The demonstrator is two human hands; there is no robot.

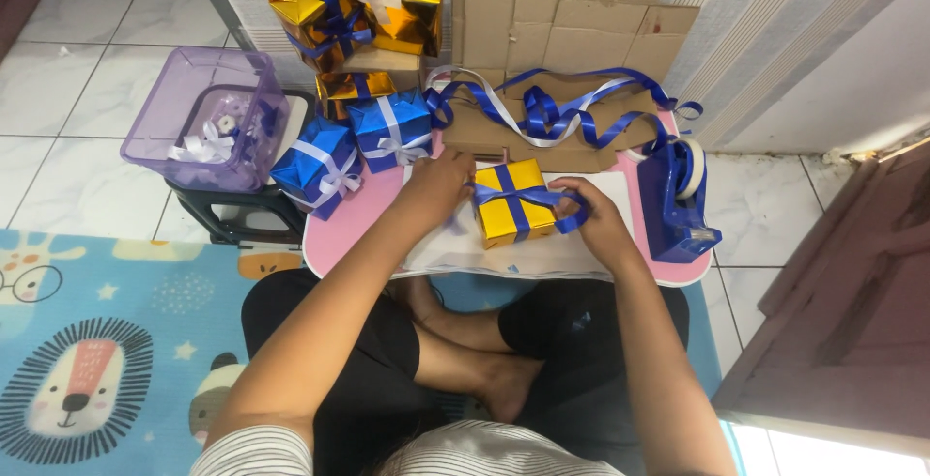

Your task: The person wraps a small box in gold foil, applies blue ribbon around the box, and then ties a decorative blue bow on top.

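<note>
Obs: person seated cross-legged on floor at low pink surface (334,234). Gold box (513,202) sits mid-surface on a white sheet (542,253), already crossed w/ blue ribbon (511,195).

L hand (438,184): fingers curled, pressing at box's left edge, pinning ribbon there; exact pinch hidden from this angle. R hand (593,214): closed on the ribbon tail just right of box, strand pulled taut across the top.

Nearby: loose blue/white ribbon pile (557,113) on flattened cardboard (572,26) behind; blue tape dispenser (675,195) at right edge; finished blue boxes (358,147) at left; gold boxes (358,6) stacked behind them; purple bin (203,118) on dark stool.

Judgement, technique: keep L hand as anchor so box doesn't slide or rotate on the sheet. R hand should hold even tension, ribbon flat, no twist, centred on the cross. Slack = sagging bow; overpull = crushed foil corners. Keep tail clear of dispenser.
</note>
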